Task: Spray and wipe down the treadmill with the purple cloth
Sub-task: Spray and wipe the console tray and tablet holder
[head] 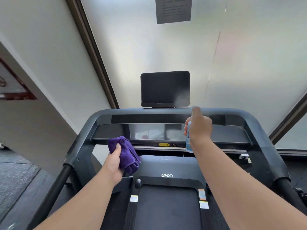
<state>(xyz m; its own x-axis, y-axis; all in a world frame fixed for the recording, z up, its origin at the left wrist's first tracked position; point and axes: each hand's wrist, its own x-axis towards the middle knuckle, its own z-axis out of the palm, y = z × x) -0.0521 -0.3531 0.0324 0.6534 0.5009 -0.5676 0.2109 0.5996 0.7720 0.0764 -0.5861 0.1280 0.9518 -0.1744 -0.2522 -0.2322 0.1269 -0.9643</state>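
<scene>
Purple cloth (127, 154), folded into a thick wad, is gripped in the left hand (114, 165) with the thumb laid across its top; it is held in the air just in front of the left end of the treadmill (167, 175) console, not touching it. The right hand (198, 127) is curled around a small pale blue spray bottle (189, 143), held upright, with the forefinger raised over its top. A faint haze of mist (visible against the dark surface) hangs before the lower right corner of a black tablet screen (165, 87), which stands on a ledge above the curved top handlebar (132, 111). The right forearm crosses in front of the right part of the glossy console panel (149, 131) and hides it. A yellow button (164, 144) sits below that panel, between the two hands. Behind everything is a frosted window wall, with a grey paper notice (173, 9) stuck high on it. The black running belt (167, 211) lies below, between the arms.
</scene>
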